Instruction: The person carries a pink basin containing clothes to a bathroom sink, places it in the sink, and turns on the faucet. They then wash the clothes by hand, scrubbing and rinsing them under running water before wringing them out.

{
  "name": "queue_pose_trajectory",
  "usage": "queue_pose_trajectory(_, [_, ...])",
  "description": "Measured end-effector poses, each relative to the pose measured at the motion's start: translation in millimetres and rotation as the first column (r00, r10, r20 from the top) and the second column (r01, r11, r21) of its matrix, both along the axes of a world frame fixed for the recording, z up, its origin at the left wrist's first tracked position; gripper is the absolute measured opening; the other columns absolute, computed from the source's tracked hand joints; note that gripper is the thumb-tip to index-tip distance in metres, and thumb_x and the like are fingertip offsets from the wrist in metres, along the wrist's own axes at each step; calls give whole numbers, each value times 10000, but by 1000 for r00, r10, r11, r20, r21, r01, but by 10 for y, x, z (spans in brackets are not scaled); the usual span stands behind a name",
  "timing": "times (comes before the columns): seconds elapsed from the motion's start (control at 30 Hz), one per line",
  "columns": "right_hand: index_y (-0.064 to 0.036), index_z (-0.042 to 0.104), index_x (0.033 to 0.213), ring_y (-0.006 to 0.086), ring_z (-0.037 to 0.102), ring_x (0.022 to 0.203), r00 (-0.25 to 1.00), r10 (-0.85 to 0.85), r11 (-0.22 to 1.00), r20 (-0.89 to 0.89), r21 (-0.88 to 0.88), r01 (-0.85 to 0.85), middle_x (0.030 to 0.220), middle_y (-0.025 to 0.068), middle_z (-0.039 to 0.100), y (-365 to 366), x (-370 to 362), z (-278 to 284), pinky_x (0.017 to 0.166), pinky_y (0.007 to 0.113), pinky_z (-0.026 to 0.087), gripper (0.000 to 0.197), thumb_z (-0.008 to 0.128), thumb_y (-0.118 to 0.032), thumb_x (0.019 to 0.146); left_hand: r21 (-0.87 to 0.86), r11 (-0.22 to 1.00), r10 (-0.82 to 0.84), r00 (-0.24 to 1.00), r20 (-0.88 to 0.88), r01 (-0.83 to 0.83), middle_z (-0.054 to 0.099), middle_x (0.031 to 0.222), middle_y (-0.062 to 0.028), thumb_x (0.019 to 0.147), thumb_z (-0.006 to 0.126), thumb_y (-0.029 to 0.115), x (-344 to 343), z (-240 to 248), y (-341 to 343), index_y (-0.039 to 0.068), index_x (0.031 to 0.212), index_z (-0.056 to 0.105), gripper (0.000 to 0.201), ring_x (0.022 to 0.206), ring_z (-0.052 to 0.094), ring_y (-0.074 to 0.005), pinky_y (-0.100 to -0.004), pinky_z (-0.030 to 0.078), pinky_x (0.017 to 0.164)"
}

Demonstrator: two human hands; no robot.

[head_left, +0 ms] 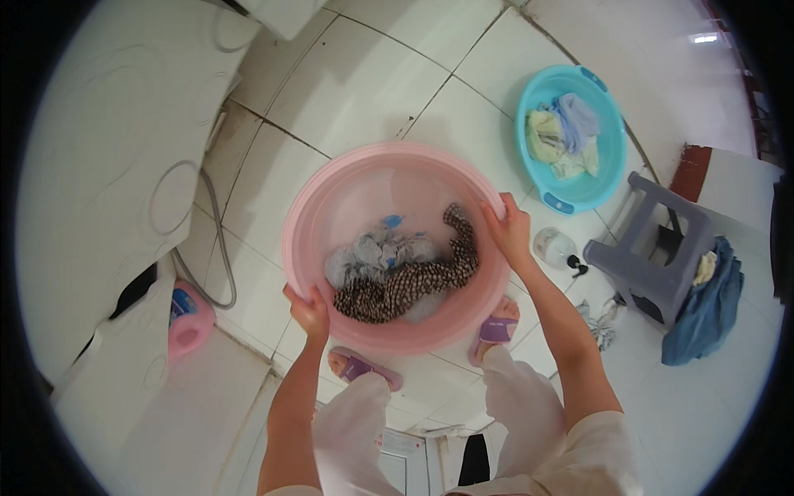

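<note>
Both my hands grip the rim of a large pink basin [397, 150], one on each side. My left hand [308, 314] is closed on its lower left rim, and my right hand [507, 230] on its right rim. Inside the basin lies a twisted brown cloth with pale dots [405, 291], wet-looking. Beside it is a bunched grey-white cloth [356, 258] with blue patches. Some water and whitish suds show around them. Part of the fingers is hidden behind the rim. Whether the basin rests on the floor or is raised, I cannot tell.
A turquoise basin [614, 124] with pale clothes stands at the far right. Nearer are a clear pump bottle [552, 246], a grey plastic stool [653, 248] and blue jeans [710, 310]. At left, a grey hose [222, 240] and pink jug [192, 324] sit by a white appliance [124, 124].
</note>
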State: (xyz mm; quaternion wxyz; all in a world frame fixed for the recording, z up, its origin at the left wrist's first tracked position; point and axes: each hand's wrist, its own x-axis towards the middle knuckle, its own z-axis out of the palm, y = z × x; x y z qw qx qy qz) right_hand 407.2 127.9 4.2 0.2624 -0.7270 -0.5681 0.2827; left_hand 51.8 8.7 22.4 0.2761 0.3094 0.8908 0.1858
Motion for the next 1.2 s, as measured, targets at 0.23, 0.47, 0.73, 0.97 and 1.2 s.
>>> queue_pose_trajectory(0.23, [-40,584,884,225,579,593,984,-147,989,-99,-6,147,662,151,593,-292,94,328,566,303,446,275,643,-271,746,18,992,-126,992,-1,126,586,748,-194,749,598,169,-261,1,-52,42,1034,416,361,699,584,-325,-377,440,632])
queue_pose_trajectory(0.47, [7,592,906,104,535,634,916,-324,944,-237,-140,297,712,58,608,-904,371,1802,583,244,433,271,667,-185,730,284,959,-86,966,245,14,555,698,-102,721,631,110,94,1529,-484,3,859,497,221,637,508,-166,-293,427,617])
queue_pose_trajectory(0.73, [5,603,892,103,530,689,912,-385,898,-141,-285,335,759,68,608,-1425,559,3647,632,243,428,254,647,-176,719,172,984,6,971,238,-48,524,633,-55,686,648,123,236,3660,-749,5,755,523,185,584,458,-125,-279,401,556])
queue_pose_trajectory(0.97, [25,611,855,96,530,631,796,-531,847,-290,-202,491,715,43,604,-1932,493,5075,577,232,425,227,671,-116,686,257,966,-15,986,163,-28,559,618,-80,670,667,178,160,5000,-949,1,769,565,227,560,504,-147,-292,426,550])
queue_pose_trajectory(1.2, [41,609,860,97,545,630,814,-456,867,-361,27,497,715,56,615,-1917,214,6281,582,230,437,217,671,-72,685,455,887,-122,990,66,79,606,718,-155,714,624,272,-62,6124,-798,11,821,574,287,651,589,-274,-354,454,625])
